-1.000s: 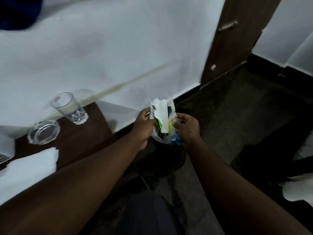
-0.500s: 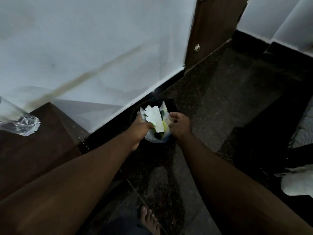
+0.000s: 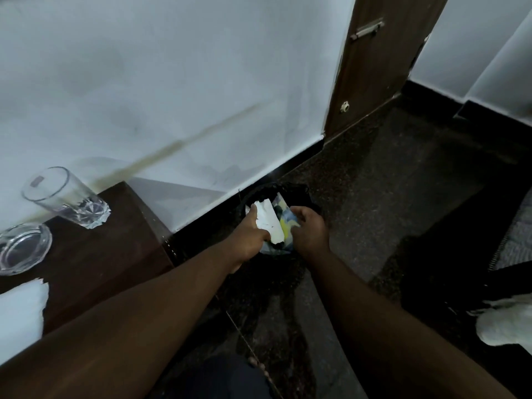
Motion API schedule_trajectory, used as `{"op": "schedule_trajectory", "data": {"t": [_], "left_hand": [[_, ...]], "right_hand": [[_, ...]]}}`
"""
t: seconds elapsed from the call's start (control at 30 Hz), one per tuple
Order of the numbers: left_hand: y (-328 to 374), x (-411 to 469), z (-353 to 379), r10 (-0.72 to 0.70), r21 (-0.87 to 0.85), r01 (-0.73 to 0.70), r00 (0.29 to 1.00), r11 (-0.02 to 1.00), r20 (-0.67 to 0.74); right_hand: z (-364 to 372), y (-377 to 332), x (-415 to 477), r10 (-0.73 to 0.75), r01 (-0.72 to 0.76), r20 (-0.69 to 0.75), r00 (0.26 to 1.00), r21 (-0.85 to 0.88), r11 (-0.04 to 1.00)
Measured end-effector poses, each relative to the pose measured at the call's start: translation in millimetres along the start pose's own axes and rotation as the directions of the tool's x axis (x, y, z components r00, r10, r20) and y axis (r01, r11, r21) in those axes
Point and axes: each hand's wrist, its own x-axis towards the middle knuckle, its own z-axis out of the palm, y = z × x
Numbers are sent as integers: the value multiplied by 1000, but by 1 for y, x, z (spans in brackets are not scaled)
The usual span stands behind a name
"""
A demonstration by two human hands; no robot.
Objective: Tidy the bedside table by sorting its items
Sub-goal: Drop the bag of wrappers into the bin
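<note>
2 hands are out over the floor, and both are on the same bundle of litter (image 3: pixel 273 227). It is a torn white scrap of paper lying against a crumpled plastic wrapper with yellow, green and blue print. The left hand (image 3: pixel 250 240) grips the bundle's left side, thumb up along the white paper. The right hand (image 3: pixel 310 233) has its fingers curled round the wrapper's right edge. The bundle sits right over the mouth of a black waste bin (image 3: pixel 298 192), which stands on the dark speckled floor (image 3: pixel 388 197) against the black skirting under the white wall (image 3: pixel 172 82).

Off to the left is the dark wooden bedside table (image 3: pixel 109 249), well apart from the hands. On it a clear drinking glass (image 3: pixel 64 197) stands near the wall, a glass ashtray (image 3: pixel 21 249) is just beside it, and a torn white sheet (image 3: pixel 20 312) lies at the near edge. A brown door (image 3: pixel 380 67) stands beyond the bin.
</note>
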Motion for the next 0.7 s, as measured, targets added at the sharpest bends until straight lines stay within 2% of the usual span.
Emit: {"op": "schedule_trajectory", "data": {"t": [0.2,0.33,0.53,0.7], "left_hand": [[24,-47,-19,81,-19,-82,995,996,-61],[33,-93,-51,150,14,-149,977,989,-149],[25,-164,-104,225,-10,-247,898,969,-378],[3,-222,-152,244,-77,-328,821,942,-516]], "right_hand": [[5,-54,-38,-104,102,27,994,66,993],[15,-93,-66,-250,245,44,967,94,965],[38,-161,-116,-363,336,149,920,179,925],[75,-213,-171,-475,421,253,843,239,875]]}}
